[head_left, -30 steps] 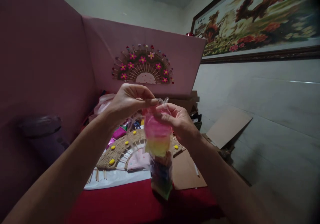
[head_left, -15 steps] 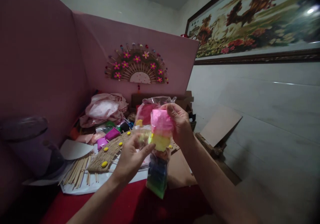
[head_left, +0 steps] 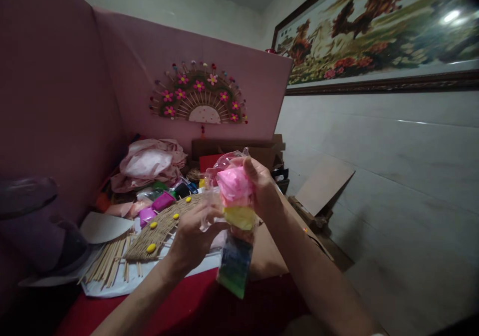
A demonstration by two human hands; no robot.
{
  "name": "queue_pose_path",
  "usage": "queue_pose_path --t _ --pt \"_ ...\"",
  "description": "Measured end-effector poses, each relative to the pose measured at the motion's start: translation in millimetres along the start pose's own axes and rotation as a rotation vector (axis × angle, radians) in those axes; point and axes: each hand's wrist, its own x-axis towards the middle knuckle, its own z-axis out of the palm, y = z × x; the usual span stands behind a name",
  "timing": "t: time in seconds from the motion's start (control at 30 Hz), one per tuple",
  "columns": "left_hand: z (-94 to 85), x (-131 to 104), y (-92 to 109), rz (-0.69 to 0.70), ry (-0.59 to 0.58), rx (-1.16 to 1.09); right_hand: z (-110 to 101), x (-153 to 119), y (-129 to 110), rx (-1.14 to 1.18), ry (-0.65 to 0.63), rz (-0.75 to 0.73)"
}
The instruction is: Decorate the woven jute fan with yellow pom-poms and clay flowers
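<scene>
A clear plastic bag holds a column of soft clay blocks, with a pink block uppermost, a yellow block below it, and dark blue and green blocks at the hanging lower end. My right hand is closed on the bag's upper right side by the pink block, thumb on top. On the other side, my left hand has its fingers closed on the loose plastic beside the yellow block. Behind it lies a twine-wrapped fan shape with yellow dots.
Thin wooden sticks lie at the left beside a white curved card. Purple packets and a pink cloth bundle are piled behind. A decorated fan hangs on the pink panel. Cardboard leans at the right wall.
My left hand has closed in on the plastic and turned more knuckles-up. The crumpled bag now sits around the pink block's left side, and that block has tilted. The view has shifted slightly right.
</scene>
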Motion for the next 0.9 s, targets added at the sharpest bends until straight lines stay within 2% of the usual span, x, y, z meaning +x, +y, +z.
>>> queue_pose_path --t 0.07,0.23,0.33,0.5,0.6,0.7,0.77,0.83,0.9 --pt "3.4 -1.9 -0.8 0.042 0.035 0.015 0.1 0.6 1.8 -0.015 -0.041 -0.021" --pt "7.9 -3.0 -10.3 0.051 -0.092 -0.011 -1.6 -0.5 7.6 -0.007 -0.093 0.015" --pt "5.1 0.4 -16.3 -0.056 -0.037 -0.146 -7.7 1.0 3.5 -0.008 -0.043 -0.016" --pt "-1.2 7.6 -13.6 -0.319 0.165 -0.219 -24.2 9.1 -14.4 -0.178 0.071 -0.077" --pt "-5.0 13.1 -4.6 -0.376 0.131 -0.204 -27.6 10.8 -23.2 -0.251 0.102 -0.101" --pt "-8.6 20.0 4.7 -0.389 0.079 -0.230 -25.4 10.5 -25.8 -0.224 0.116 -0.064" --pt "-9.1 25.2 7.6 -0.412 0.071 -0.322 -23.4 10.3 -23.7 -0.147 0.127 -0.044" --pt "-6.7 30.2 6.0 -0.453 0.061 -0.525 -21.3 10.1 -18.7 -0.071 0.123 0.001" --pt "-1.8 34.0 0.5 -0.489 -0.008 -0.738 -18.6 9.2 -12.9 -0.013 0.097 0.057"
